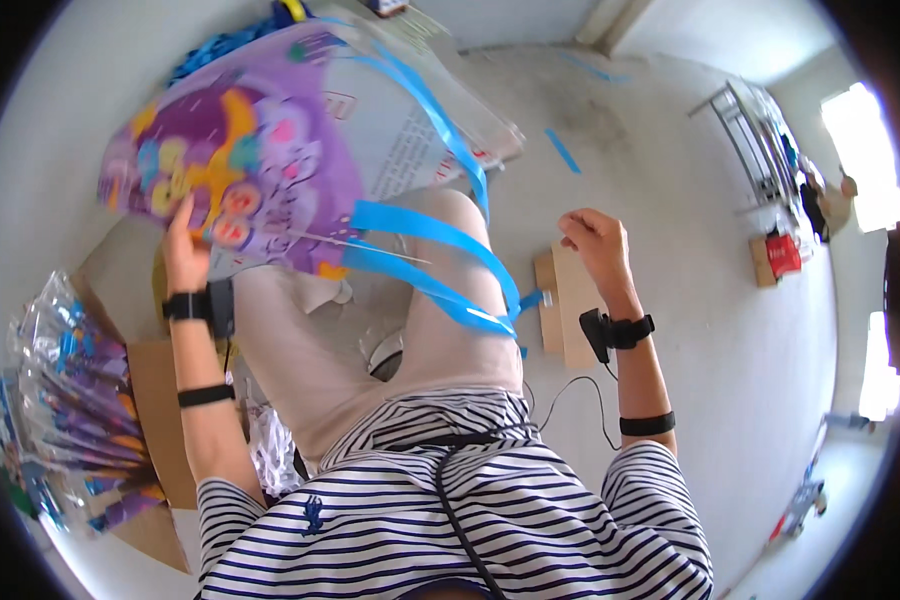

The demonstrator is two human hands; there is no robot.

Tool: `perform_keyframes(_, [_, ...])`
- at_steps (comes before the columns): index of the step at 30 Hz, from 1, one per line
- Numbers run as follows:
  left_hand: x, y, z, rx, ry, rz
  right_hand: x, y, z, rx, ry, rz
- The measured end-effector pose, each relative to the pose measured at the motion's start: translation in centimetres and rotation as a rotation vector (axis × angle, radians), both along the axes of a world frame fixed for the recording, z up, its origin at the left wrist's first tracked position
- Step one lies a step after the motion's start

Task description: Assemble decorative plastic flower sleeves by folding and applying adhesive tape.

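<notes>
Left fingers (184,222) pinching purple sheet (250,150); right fingers (582,224) curled together. Carton (160,420) holds plastic-wrapped packs (80,410). Sheet's blue ribbons (420,228) point lower-right, long axis same way.

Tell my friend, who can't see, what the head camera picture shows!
The left hand holds a purple cartoon-print kite with blue ribbon tails; the right hand, curled, is raised apart from it. Beige trousers show below, clear plastic packages at left.

Right of the purple printed sheet (335,160), windows (862,155) glare white, brightening the floor (710,310); the sheet looks slightly blurred, plastic packs (80,400) below it glint, walls (740,38) beyond bend
</notes>
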State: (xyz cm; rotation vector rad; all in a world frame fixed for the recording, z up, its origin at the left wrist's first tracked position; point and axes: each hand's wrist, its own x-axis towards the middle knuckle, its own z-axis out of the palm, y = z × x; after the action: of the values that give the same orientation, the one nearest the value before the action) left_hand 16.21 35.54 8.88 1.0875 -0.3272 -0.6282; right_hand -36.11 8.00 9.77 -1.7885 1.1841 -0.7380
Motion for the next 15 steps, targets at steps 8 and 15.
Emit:
perform_keyframes(8, [-1.7,5.9,-8.5,0.206,0.388,0.093,-10.8,1.5,-5.1,0.247,-0.02,-0.37])
perform_keyframes(15, [-7.3,2.2,-6.9,0.194,0.497,0.075,-7.1,4.0,-7.3,0.385,-0.012,-0.219])
